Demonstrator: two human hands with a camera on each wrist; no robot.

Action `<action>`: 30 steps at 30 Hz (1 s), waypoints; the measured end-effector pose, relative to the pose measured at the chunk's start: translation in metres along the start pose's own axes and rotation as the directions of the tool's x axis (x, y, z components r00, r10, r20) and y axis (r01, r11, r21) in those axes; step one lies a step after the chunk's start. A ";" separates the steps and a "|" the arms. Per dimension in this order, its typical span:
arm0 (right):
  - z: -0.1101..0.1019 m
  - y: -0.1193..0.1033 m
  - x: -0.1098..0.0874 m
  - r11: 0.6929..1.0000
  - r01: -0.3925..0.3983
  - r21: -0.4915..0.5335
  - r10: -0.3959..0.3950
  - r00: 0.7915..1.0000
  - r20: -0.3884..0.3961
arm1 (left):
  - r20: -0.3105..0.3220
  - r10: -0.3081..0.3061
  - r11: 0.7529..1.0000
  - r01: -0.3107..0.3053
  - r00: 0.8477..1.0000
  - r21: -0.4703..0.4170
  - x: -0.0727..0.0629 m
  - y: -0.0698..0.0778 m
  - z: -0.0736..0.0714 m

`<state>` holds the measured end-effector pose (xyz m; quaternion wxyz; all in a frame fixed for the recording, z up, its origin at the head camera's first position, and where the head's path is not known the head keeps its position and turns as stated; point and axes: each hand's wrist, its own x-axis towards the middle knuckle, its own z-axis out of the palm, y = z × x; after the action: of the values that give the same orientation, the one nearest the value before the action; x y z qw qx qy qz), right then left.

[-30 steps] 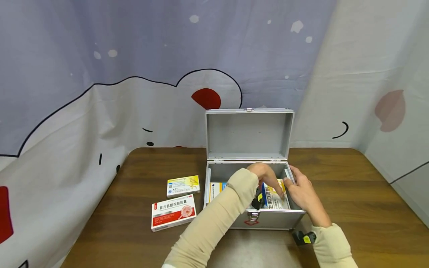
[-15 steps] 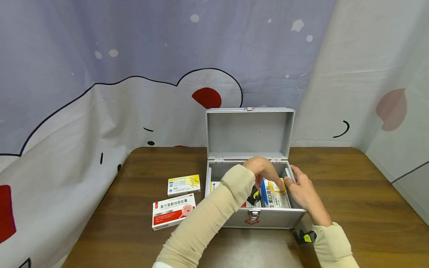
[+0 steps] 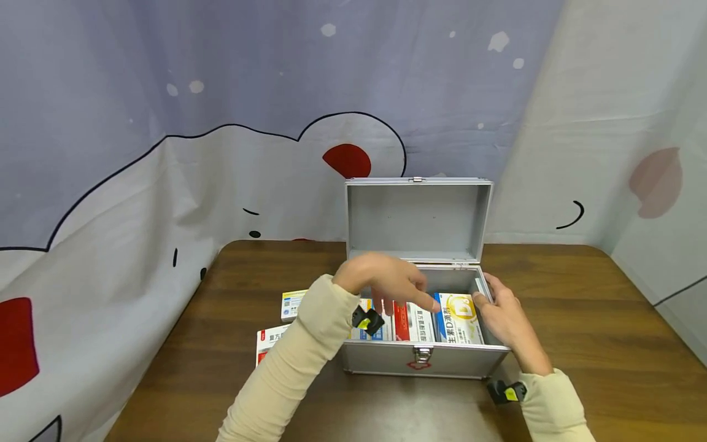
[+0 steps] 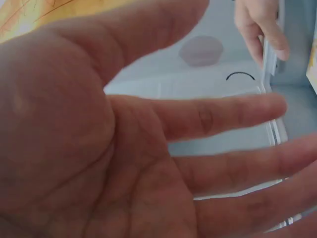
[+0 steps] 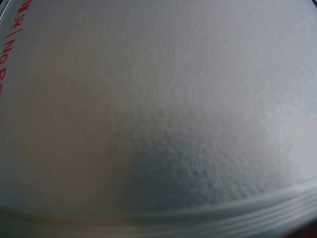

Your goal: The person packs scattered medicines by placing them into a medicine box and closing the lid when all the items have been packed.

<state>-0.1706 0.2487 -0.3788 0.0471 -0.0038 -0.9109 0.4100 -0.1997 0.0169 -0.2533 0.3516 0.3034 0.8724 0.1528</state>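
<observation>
Aluminium medicine case [image 3: 422, 361] stands open at the centre of the head view, its lid [image 3: 418, 220] upright behind it. Inside, several medicine boxes stand on edge in a row, with a blue-and-yellow box [image 3: 457, 318] at the right end and a red-and-white box [image 3: 407, 320] beside it.

The left hand [image 3: 386, 283] hovers over the row with its fingers loosely spread and holds nothing; the left wrist view shows a bare palm. The right hand [image 3: 505, 314] rests on the right wall of the case, fingers bent over the rim. It seems to hold only the wall.

I judge that the boxes stand loosely, so a careless sweep of the left hand could tip one of them sideways or push the row out of order. The upright lid could also fall forward on the fingers if the case is bumped.

Two more boxes [image 3: 291, 303] lie on the wooden table [image 3: 596, 319] at centre left of the frame, but the left sleeve [image 3: 293, 368] covers most of them. The right wrist view shows only a blurred grey surface with some red print at its left edge, too close to read. How full the left part of the case is, I cannot tell.
</observation>
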 end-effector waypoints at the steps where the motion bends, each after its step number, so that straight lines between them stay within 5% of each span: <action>1: 0.000 0.000 0.000 1.000 -0.002 0.001 0.002 1.000 0.002 | -0.021 0.019 1.000 -0.018 1.000 0.018 -0.004 -0.004 0.001; 5: 0.001 0.000 -0.001 1.000 -0.015 0.001 0.015 1.000 0.009 | -0.168 0.169 0.985 -0.163 0.971 0.050 -0.017 -0.024 0.007; 9: 0.002 0.000 -0.002 1.000 -0.019 0.003 0.019 1.000 0.008 | -0.353 0.299 0.951 -0.306 0.886 0.039 -0.026 -0.049 0.012; 13: 0.003 -0.001 -0.002 1.000 -0.010 0.007 0.010 1.000 0.009 | -0.479 0.318 0.931 -0.366 0.818 -0.007 -0.037 -0.087 0.018; 16: 0.004 -0.003 -0.003 1.000 -0.009 0.009 0.009 1.000 0.014 | -0.540 0.287 0.925 -0.374 0.791 -0.057 -0.043 -0.122 0.022; 18: 0.004 -0.003 -0.003 1.000 -0.011 0.006 0.011 1.000 0.018 | -0.562 0.241 0.940 -0.334 0.791 -0.066 -0.041 -0.143 0.025; 23: 0.004 -0.003 -0.002 1.000 -0.016 -0.010 0.016 1.000 0.025 | -0.556 0.048 0.996 -0.080 0.830 -0.034 -0.029 -0.193 0.040; 26: 0.004 -0.003 -0.002 1.000 -0.013 -0.013 0.013 1.000 0.025 | -0.522 -0.064 0.998 0.053 0.850 -0.037 -0.021 -0.216 0.050; 30: 0.004 -0.003 -0.002 1.000 -0.004 -0.012 0.004 1.000 0.026 | -0.482 -0.176 0.984 0.169 0.858 -0.058 -0.013 -0.236 0.060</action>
<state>-0.1687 0.2438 -0.3792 0.0345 -0.0007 -0.9139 0.4045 -0.2495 -0.1698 -0.4025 0.1360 0.1738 0.9551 0.1978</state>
